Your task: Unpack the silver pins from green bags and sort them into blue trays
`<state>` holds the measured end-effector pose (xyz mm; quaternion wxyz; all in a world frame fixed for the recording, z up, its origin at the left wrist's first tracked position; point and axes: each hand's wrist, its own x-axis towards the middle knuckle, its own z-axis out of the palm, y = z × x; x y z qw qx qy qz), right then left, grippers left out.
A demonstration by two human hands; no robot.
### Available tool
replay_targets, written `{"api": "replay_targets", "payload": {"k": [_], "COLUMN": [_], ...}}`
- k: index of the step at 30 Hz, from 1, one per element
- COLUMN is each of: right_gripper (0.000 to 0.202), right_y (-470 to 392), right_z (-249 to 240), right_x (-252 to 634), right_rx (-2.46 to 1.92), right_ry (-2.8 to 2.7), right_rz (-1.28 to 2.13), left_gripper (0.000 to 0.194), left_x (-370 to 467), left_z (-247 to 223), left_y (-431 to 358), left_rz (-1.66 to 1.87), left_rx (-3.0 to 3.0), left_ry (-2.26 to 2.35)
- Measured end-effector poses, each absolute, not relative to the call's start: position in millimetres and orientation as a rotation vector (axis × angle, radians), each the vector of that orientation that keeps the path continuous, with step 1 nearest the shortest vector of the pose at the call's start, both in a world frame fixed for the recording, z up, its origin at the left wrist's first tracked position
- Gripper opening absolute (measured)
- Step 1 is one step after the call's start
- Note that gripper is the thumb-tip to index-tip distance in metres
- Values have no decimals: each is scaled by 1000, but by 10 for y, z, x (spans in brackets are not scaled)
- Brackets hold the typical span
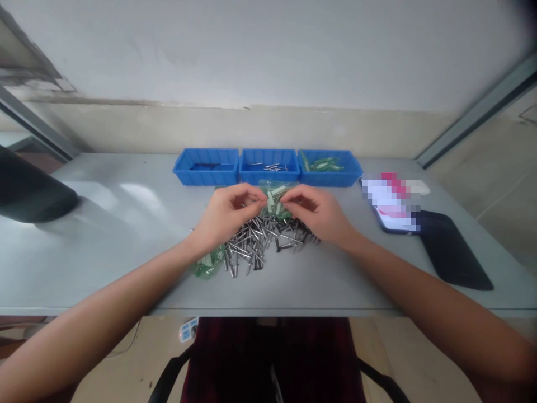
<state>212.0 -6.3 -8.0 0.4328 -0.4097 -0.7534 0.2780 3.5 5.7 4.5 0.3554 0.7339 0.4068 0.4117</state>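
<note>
Both hands pinch a small clear green plastic bag (277,193) with pale green pieces inside, held above a heap of fasteners. My left hand (230,212) grips its left side between thumb and fingers. On the opposite side, my right hand (316,210) is closed on the bag too. Below them lies a loose pile of silver rivets (247,243) mixed with dark screws (279,245). Another green bag (210,263) rests at the pile's left front, partly behind my left wrist.
Three blue bins line the back: the left bin (184,174) holds a few dark screws, the middle bin (249,176) some rivets, the right bin (352,178) green bags. A phone (386,215) and a black flat object (455,249) lie right. A dark cylinder (33,187) is at left.
</note>
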Motion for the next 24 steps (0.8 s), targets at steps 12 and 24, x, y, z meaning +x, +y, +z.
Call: {"api": "replay_targets", "payload": {"k": [12, 24], "right_gripper": [7, 7], "right_y": [-65, -77], "right_z": [-72, -58], "right_x": [2120, 2121], "right_rx": [-1026, -1037], "right_ry": [-1878, -1876], "right_rz": [675, 692], "left_gripper": [4, 5], "left_x": [29, 35], "left_z": [54, 61], "left_y": [62, 50], "left_rz": [1046, 1026], "left_rx": [1898, 1893], "left_ry": [1034, 1041]}}
